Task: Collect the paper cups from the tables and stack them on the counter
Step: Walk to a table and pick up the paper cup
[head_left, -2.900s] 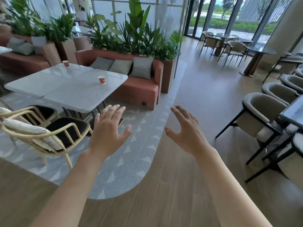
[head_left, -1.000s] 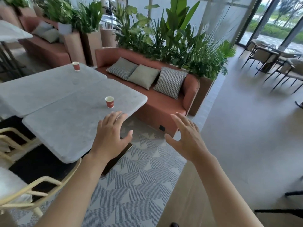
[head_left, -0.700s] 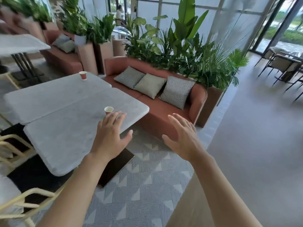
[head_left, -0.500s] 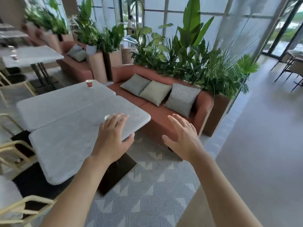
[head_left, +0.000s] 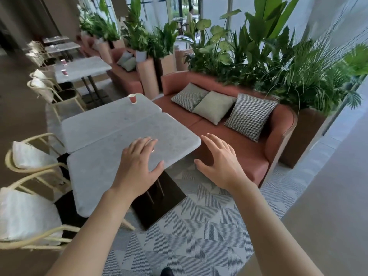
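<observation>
Covering near cup now, left hand (head_left: 137,166) spread; right hand (head_left: 219,166) spread, both hands empty.

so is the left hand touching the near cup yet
Cannot tell. In the head view the left hand hides nearly all of the near cup, so neither contact nor gap shows.

Three red paper cups (head_left: 132,98) (head_left: 64,72) (head_left: 63,62) are showing in full, three cushions (head_left: 189,96) (head_left: 213,107) (head_left: 250,116) are lying on the near sofa (head_left: 235,142), and two hands (head_left: 137,164) (head_left: 220,163) are hovering.
</observation>
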